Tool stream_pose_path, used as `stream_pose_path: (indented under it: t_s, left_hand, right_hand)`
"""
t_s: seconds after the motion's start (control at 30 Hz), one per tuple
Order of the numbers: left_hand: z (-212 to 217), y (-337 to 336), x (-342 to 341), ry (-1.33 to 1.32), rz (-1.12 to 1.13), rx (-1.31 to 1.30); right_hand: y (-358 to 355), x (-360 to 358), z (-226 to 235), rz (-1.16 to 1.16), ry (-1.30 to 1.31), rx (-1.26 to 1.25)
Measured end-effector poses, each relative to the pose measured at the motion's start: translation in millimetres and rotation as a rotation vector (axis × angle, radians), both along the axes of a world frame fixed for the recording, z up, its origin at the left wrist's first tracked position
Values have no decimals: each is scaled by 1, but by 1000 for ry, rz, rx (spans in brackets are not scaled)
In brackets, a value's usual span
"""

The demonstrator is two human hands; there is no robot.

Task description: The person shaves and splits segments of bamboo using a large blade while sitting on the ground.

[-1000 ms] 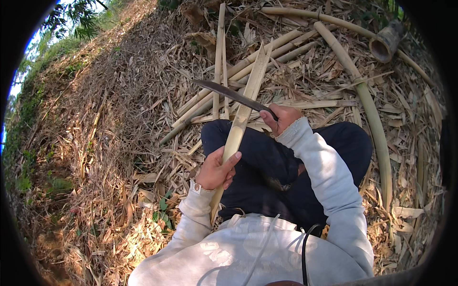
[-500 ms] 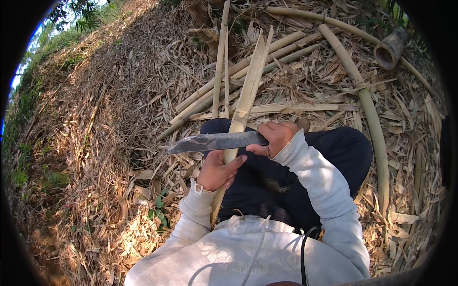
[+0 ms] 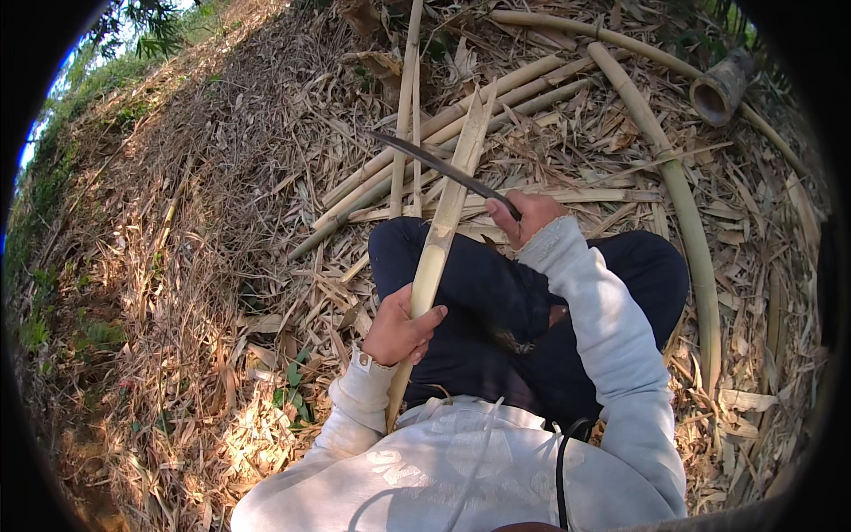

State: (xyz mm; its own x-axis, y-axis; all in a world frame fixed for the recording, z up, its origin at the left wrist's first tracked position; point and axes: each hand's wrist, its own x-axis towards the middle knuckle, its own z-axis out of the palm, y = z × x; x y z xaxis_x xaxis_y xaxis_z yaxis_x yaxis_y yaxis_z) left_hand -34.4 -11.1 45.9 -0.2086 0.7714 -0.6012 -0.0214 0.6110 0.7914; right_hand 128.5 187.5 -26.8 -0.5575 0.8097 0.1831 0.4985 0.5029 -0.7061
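Note:
My left hand [image 3: 401, 326] is closed round the lower part of a split bamboo strip [image 3: 435, 247]. The strip slants up and away over my left leg, its pale inner face upward and its far end split to points. My right hand [image 3: 529, 216] grips a long dark machete [image 3: 450, 170] by its handle, which the fingers mostly hide. The blade crosses the strip's upper part and points to the far left, seen nearly edge-on. Whether it touches the strip I cannot tell.
Several bamboo poles [image 3: 532, 105] lie beyond my crossed legs [image 3: 620, 266]. A long bamboo pole [image 3: 678, 191] curves down the right side. At the far right lies a thick hollow bamboo piece [image 3: 716, 93]. Dry leaves and shavings [image 3: 239, 222] cover the ground.
My right hand has moved the machete away from me along the strip, and the blade has turned from flat to nearly edge-on. The strip has slid slightly toward me with my left hand.

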Motion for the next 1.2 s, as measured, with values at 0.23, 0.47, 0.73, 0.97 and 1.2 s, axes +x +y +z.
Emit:
stream_pose_path:
  t_s: [0.23, 0.47, 0.73, 0.97, 1.2]
  left_hand:
    - [11, -7, -6, 16, -51, -24]
    - [13, -12, -7, 127, -39, -48]
    - [13, -19, -11, 127, -23, -35]
    - [14, -23, -13, 172, 31, -8]
    - [4, -57, -31, 269, 11, -29]
  right_hand:
    - [36, 15, -1, -148, 186, 9]
    - [11, 2, -23, -50, 26, 365]
    - [-7, -5, -8, 2, -2, 285]
    - [3, -8, -11, 24, 33, 123]
    - [94, 23, -44, -628, 56, -61]
